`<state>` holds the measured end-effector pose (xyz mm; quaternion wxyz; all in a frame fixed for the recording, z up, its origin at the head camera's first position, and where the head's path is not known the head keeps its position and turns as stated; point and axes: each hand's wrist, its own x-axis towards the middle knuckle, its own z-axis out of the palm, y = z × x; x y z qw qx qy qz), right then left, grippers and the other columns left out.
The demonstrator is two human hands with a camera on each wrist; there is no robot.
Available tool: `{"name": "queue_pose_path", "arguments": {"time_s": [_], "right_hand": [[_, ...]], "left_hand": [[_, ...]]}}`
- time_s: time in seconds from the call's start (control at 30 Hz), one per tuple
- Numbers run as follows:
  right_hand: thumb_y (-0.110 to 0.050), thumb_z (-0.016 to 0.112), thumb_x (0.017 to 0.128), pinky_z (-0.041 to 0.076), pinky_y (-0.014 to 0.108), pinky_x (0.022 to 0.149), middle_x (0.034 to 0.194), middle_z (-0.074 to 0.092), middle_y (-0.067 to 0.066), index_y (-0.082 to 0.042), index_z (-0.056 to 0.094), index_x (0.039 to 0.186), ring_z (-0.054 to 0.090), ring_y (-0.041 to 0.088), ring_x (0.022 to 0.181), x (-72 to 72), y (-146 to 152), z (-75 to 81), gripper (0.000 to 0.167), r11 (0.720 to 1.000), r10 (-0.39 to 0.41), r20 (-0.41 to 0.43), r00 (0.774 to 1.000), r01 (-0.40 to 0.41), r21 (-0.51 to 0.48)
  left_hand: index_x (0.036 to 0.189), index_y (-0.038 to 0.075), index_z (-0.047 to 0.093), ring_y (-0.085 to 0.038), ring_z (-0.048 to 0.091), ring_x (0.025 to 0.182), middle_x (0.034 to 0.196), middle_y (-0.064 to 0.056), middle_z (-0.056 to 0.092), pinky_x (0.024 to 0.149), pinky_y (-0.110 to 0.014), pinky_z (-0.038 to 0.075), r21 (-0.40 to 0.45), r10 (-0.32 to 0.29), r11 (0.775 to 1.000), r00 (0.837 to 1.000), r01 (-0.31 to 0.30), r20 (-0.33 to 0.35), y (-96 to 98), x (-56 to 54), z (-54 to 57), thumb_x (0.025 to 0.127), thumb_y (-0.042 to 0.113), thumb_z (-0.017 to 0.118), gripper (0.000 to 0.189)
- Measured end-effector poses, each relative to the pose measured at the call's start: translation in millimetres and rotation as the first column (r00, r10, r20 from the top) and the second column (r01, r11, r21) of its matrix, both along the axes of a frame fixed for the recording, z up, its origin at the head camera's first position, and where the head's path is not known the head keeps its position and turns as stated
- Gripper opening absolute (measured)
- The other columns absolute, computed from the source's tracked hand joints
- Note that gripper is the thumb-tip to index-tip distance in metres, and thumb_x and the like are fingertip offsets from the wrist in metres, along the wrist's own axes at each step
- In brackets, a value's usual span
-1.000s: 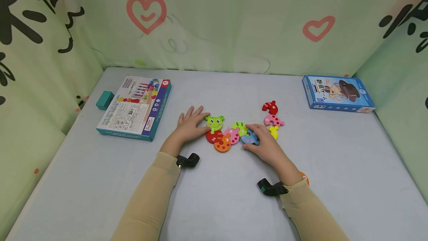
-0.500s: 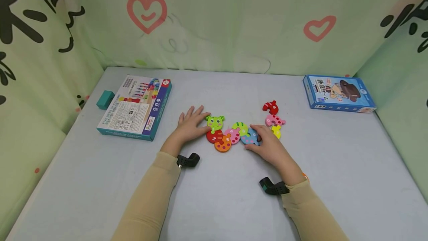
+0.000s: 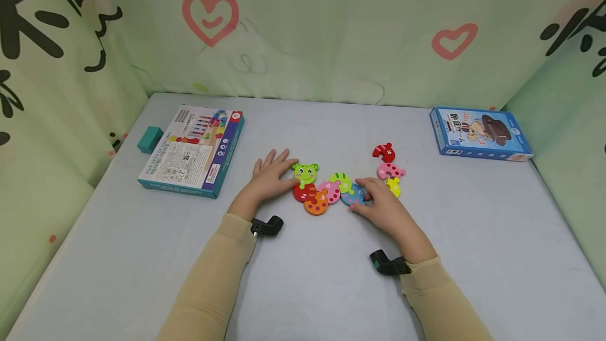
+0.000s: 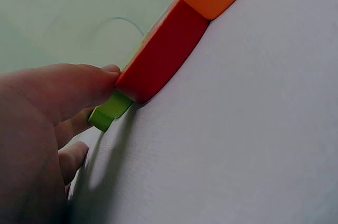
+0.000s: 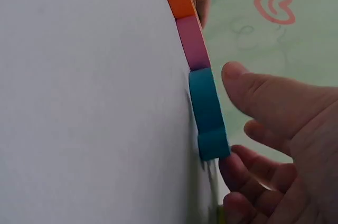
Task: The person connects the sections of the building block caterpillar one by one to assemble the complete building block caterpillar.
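Note:
A row of joined wooden caterpillar puzzle pieces lies on the table: a green smiling head (image 3: 305, 173), a red piece (image 3: 303, 192), an orange piece (image 3: 316, 204), a pink piece (image 3: 331, 191), a green striped piece (image 3: 342, 181) and a blue piece (image 3: 351, 197). My left hand (image 3: 270, 177) rests at the row's left end with fingers spread, its thumb touching the red piece's edge in the left wrist view. Around the blue piece's right end, my right hand (image 3: 385, 207) is loosely bent. In the right wrist view its thumb stands off the blue side (image 5: 207, 100), a fingertip near the knob.
Loose red (image 3: 384, 152), pink (image 3: 391, 170) and yellow (image 3: 393, 186) pieces lie beyond my right hand. A white-and-teal box (image 3: 189, 151) and a teal block (image 3: 150, 140) are at left. A blue box (image 3: 480, 133) stands far right. Curtains border the table.
My right hand has eased slightly right, away from the blue piece, which stays joined to the row. The orange piece by my right wrist has become hidden. My left hand keeps still.

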<state>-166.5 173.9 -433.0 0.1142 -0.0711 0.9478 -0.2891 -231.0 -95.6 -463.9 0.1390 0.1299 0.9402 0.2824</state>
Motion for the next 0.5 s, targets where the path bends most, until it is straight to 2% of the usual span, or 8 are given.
{"name": "queue_pose_path", "arguments": {"time_s": [0.13, 0.23, 0.33, 0.5], "right_hand": [[-0.027, 0.067, 0.081, 0.051, 0.042, 0.081, 0.117, 0.049, 0.014, -0.010, 0.040, 0.135, 0.049, 0.026, 0.100, -0.2, 13.7, 13.5, 0.063, 1.000, -0.017, -0.014, 1.000, 0.017, -0.021], [-0.025, 0.065, 0.083, 0.048, 0.048, 0.085, 0.129, 0.043, 0.018, -0.010, 0.038, 0.137, 0.047, 0.032, 0.107, -0.7, 33.1, 19.9, 0.062, 0.998, -0.066, -0.020, 0.998, 0.066, -0.013], [-0.024, 0.062, 0.085, 0.044, 0.053, 0.089, 0.139, 0.034, 0.020, -0.011, 0.034, 0.140, 0.042, 0.036, 0.114, -0.6, 51.3, 19.4, 0.064, 0.994, -0.111, 0.022, 0.994, 0.111, 0.006], [-0.025, 0.062, 0.085, 0.032, 0.059, 0.099, 0.143, 0.028, 0.023, -0.006, 0.032, 0.140, 0.031, 0.042, 0.126, -2.4, 65.9, 9.8, 0.065, 0.997, -0.079, 0.093, 0.993, 0.078, 0.008]], "left_hand": [[0.138, 0.026, 0.039, -0.026, -0.003, 0.142, 0.153, 0.001, 0.015, 0.110, -0.055, -0.006, -0.002, -0.003, 1.000, 1.000, 0.003, 0.003, 0.0, -0.3, 0.4, 0.085, 0.046, 0.052, 0.058], [0.138, 0.027, 0.039, -0.025, -0.004, 0.142, 0.154, 0.001, 0.014, 0.110, -0.054, -0.007, -0.003, -0.006, 1.000, 1.000, 0.006, 0.010, -0.4, -0.5, 0.7, 0.085, 0.046, 0.052, 0.058], [0.138, 0.026, 0.039, -0.025, -0.004, 0.142, 0.154, 0.001, 0.013, 0.110, -0.054, -0.007, -0.002, -0.004, 1.000, 1.000, 0.004, 0.015, -1.4, -0.6, 0.6, 0.085, 0.046, 0.052, 0.058], [0.138, 0.026, 0.039, -0.026, -0.004, 0.142, 0.154, 0.001, 0.013, 0.110, -0.054, -0.007, 0.001, -0.003, 1.000, 1.000, 0.003, 0.019, -2.0, 0.0, 0.1, 0.085, 0.046, 0.053, 0.058]]}}
